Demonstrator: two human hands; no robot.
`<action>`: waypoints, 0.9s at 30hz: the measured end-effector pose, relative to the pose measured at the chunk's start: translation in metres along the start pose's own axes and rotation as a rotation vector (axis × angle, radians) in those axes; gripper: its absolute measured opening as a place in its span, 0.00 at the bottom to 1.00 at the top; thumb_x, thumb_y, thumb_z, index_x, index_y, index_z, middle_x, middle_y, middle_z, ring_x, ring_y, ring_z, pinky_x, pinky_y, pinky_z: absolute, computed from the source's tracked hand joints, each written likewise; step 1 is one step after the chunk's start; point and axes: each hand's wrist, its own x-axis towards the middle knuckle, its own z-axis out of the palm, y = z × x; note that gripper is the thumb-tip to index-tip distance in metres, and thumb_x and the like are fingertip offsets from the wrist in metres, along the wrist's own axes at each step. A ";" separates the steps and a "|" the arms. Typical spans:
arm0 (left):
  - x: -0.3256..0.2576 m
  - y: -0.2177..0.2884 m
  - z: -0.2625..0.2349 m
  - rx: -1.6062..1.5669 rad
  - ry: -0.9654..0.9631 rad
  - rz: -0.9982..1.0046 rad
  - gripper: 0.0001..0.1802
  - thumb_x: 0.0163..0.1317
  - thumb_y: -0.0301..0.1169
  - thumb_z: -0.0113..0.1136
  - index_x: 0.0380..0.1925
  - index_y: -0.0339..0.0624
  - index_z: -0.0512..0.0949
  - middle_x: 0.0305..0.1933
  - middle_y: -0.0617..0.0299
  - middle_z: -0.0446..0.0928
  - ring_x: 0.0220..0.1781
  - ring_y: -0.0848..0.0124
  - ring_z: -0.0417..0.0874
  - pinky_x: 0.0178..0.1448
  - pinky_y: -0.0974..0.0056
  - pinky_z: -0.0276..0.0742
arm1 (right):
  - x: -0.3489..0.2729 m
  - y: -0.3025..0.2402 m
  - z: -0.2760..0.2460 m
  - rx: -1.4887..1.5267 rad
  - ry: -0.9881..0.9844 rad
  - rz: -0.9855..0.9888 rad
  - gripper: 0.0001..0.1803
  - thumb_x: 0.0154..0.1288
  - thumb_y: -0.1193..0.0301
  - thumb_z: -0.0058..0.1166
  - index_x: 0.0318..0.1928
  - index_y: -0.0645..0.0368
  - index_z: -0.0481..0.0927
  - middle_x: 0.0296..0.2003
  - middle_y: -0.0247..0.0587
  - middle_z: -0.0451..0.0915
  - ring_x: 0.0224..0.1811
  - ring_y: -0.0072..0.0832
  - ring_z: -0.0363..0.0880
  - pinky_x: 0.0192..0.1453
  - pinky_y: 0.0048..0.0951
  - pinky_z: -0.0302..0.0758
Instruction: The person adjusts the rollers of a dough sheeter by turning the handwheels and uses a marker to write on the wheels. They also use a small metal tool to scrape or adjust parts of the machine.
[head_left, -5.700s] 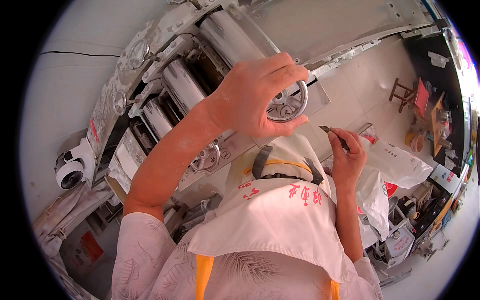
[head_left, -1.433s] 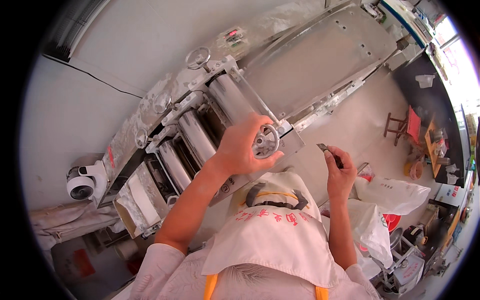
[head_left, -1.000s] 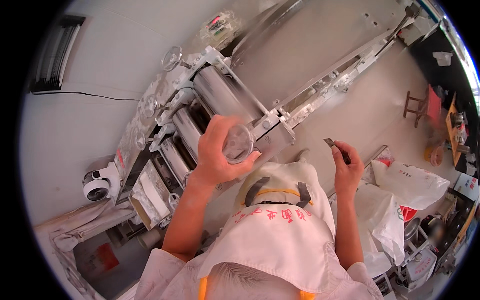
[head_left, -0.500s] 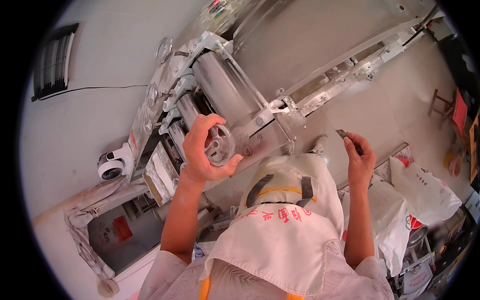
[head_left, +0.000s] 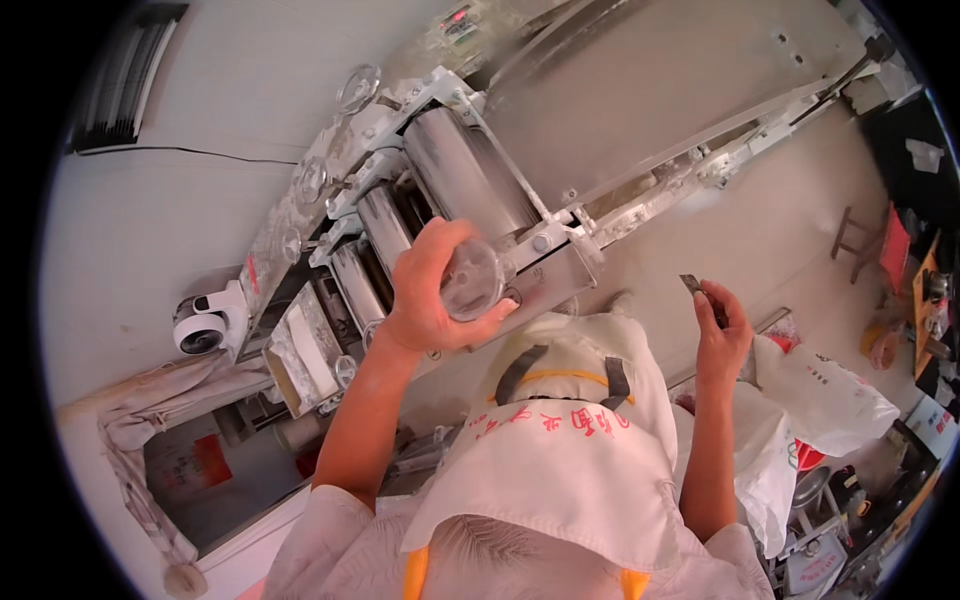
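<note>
Two bare hands work well apart at the near side of a roller machine (head_left: pixel 552 284). The left hand (head_left: pixel 420 300) curls around the rim of a metal hand wheel (head_left: pixel 472 280), fingers over the far side and thumb toward the near right; the wheel is blurred, so the firmness of the hold cannot be told. The right hand (head_left: pixel 725 335), free of the machine, pinches a small blade (head_left: pixel 690 284) between thumb and fingers, its tip pointing far and slightly left; the rest is largely hidden by the fingers. The step in hand is judged to be the turning of the wheel, since the blur suggests motion, while the blade seems merely carried. A further turn would call for an even hold on the rim, with the blade kept clear of the left hand and the apron (head_left: pixel 560 470). As to position, the wheel lies within the curve of the left hand, to the left of the right hand and well apart from the blade. Beyond the left hand lie three shiny rollers (head_left: pixel 465 175), graded from the small one at near left to the large one at far right. White plastic bags (head_left: pixel 825 400) sit to the right of the right hand.
</note>
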 end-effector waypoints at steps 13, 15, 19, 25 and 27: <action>0.002 0.004 0.000 -0.151 0.034 -0.036 0.42 0.46 0.41 0.90 0.60 0.43 0.77 0.47 0.57 0.80 0.38 0.60 0.86 0.43 0.59 0.84 | -0.023 -0.088 0.075 0.231 -0.032 -0.081 0.13 0.77 0.71 0.68 0.56 0.65 0.87 0.39 0.30 0.85 0.40 0.18 0.81 0.48 0.26 0.80; 0.002 0.007 -0.001 -0.164 0.012 -0.069 0.43 0.47 0.42 0.90 0.61 0.42 0.77 0.48 0.55 0.81 0.41 0.57 0.88 0.45 0.57 0.86 | -0.023 -0.100 0.099 0.138 -0.009 -0.153 0.12 0.78 0.70 0.68 0.54 0.64 0.87 0.39 0.30 0.86 0.41 0.18 0.82 0.49 0.26 0.80; 0.000 0.005 0.000 -0.165 0.025 -0.062 0.44 0.47 0.43 0.90 0.61 0.41 0.77 0.50 0.53 0.82 0.44 0.53 0.89 0.47 0.55 0.88 | -0.026 -0.112 0.148 -0.089 0.048 -0.363 0.08 0.78 0.72 0.66 0.50 0.64 0.85 0.40 0.36 0.86 0.42 0.25 0.85 0.50 0.31 0.82; 0.001 0.002 -0.005 -0.142 0.023 -0.031 0.45 0.46 0.44 0.91 0.60 0.40 0.77 0.51 0.52 0.82 0.45 0.53 0.89 0.47 0.56 0.88 | -0.020 -0.116 0.186 -0.359 0.073 -0.605 0.05 0.78 0.75 0.62 0.49 0.63 0.83 0.43 0.47 0.83 0.43 0.41 0.86 0.47 0.40 0.81; 0.002 0.003 -0.002 -0.164 0.035 -0.024 0.45 0.46 0.44 0.91 0.60 0.40 0.77 0.51 0.53 0.82 0.44 0.54 0.89 0.46 0.56 0.88 | -0.015 -0.110 0.187 -0.416 0.089 -0.667 0.05 0.79 0.74 0.61 0.48 0.62 0.81 0.42 0.47 0.81 0.42 0.46 0.83 0.46 0.45 0.80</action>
